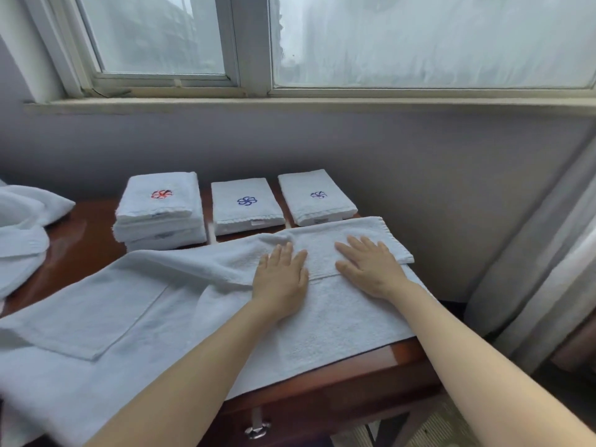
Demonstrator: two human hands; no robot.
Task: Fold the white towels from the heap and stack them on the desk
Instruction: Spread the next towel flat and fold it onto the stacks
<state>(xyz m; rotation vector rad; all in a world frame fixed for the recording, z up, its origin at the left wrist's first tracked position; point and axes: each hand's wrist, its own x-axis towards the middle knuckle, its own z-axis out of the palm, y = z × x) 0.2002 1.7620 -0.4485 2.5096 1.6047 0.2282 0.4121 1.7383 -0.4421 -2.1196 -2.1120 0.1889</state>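
A glossy red-brown bench (pixel 338 375) stands under a frosted window (pixel 161 33), with a pale curtain (pixel 548 253) to its right. The left hand (pixel 280 282) and right hand (pixel 367 269) press flat, fingers straight, on a white towel (pixel 338 321) spread across the bench. Behind it sit a red-emblem stack (pixel 158 204), a blue-emblem stack (pixel 245 204) and a purple-emblem stack (pixel 317 196). Their hem labels are too small to read. The heap (pixel 19 227) lies far left.

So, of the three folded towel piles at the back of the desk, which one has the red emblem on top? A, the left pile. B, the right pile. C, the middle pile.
A: the left pile shows a red emblem on its top towel, while the middle pile and the right pile carry bluish ones.
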